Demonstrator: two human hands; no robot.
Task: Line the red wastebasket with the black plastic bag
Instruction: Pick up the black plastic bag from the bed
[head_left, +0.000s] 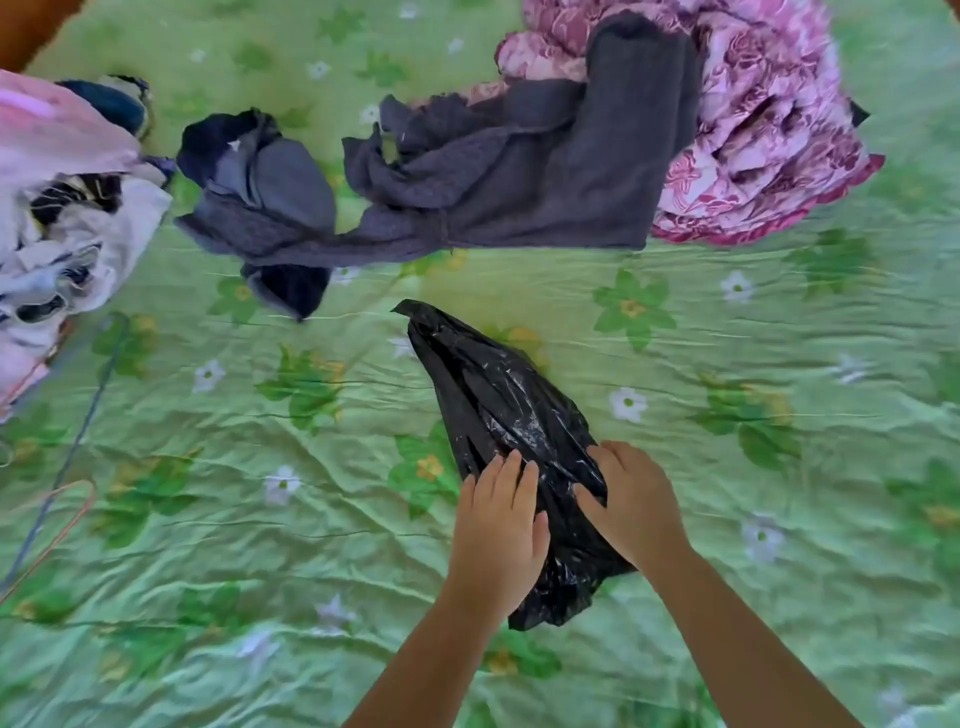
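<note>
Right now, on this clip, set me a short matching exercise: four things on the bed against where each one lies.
Things:
1. black plastic bag
2. dark grey garment
3. pink floral cloth
4. wire hangers

Places:
A. far right
B. near left edge
C. under both hands
D. far centre

Pairs: 1-C, 2-D, 3-A, 4-B

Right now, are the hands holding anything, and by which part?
Both are on the black bag at its near end: the left hand lies flat on it, and the right hand pinches the plastic there. The far tip lies free on the bedsheet.
</note>
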